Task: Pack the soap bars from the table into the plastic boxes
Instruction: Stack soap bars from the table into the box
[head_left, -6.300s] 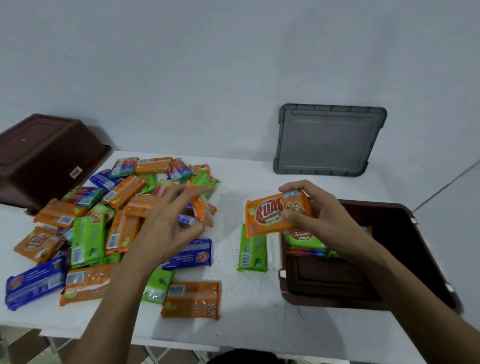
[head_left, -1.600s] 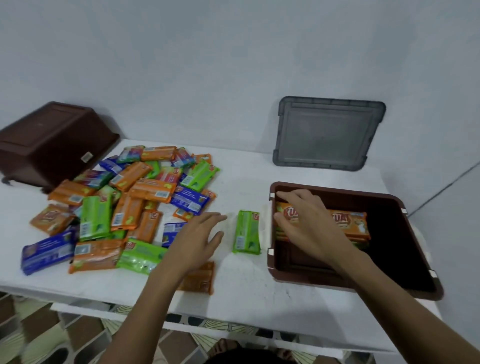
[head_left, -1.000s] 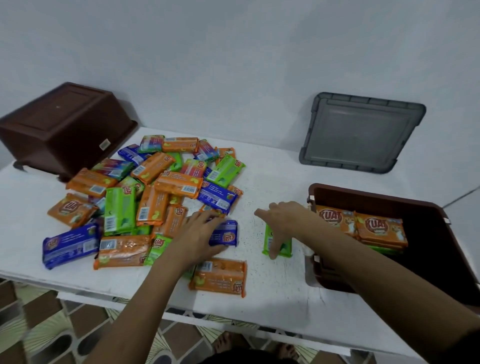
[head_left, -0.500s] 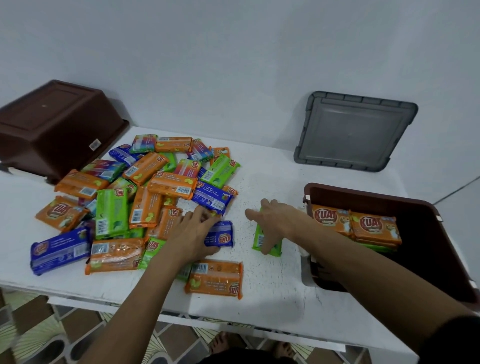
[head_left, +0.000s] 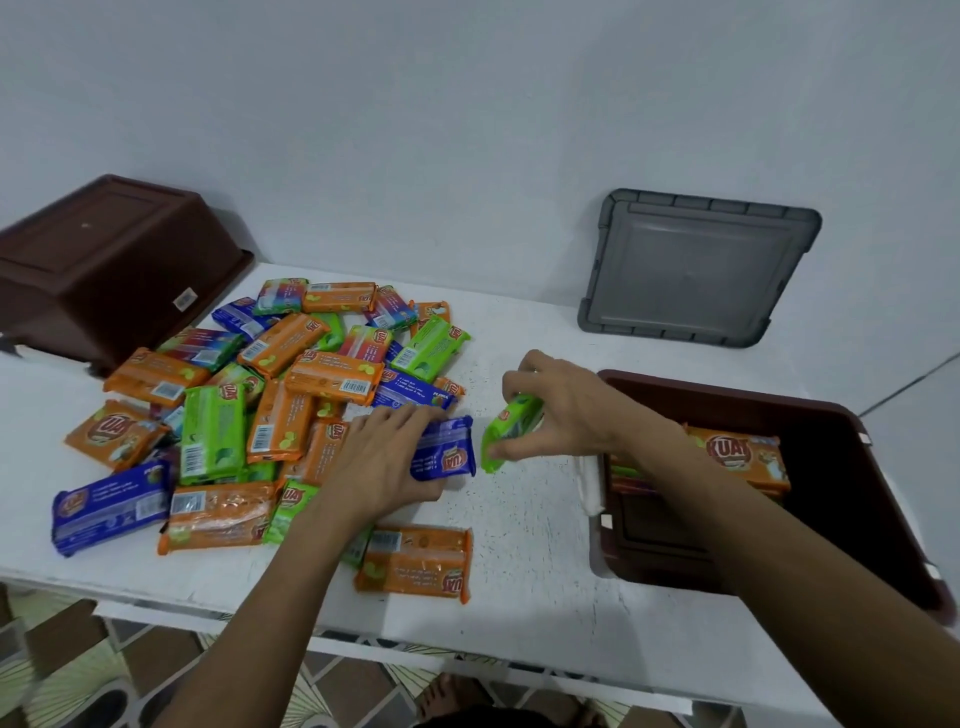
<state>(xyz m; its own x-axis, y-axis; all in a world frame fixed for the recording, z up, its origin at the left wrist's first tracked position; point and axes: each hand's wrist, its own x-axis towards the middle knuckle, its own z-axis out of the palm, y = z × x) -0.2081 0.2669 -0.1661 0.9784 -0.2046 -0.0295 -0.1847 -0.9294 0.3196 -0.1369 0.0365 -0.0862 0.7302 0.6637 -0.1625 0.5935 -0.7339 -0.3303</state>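
Now my right grip (head_left: 566, 410) pinches a green bar (head_left: 511, 428) above the desk (head_left: 524, 577); left grip (head_left: 384, 462) clasps a blue bar (head_left: 449, 452), half covering it; forearm (head_left: 727, 519) hides part of the box (head_left: 727, 391).

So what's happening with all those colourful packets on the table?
A person is packing soap into a brown box. The right hand pinches a green soap bar, tilted up near the box. The left hand grips a blue soap bar at the edge of the pile. A few orange soap bars already lie in the box; most are heaped on the table.
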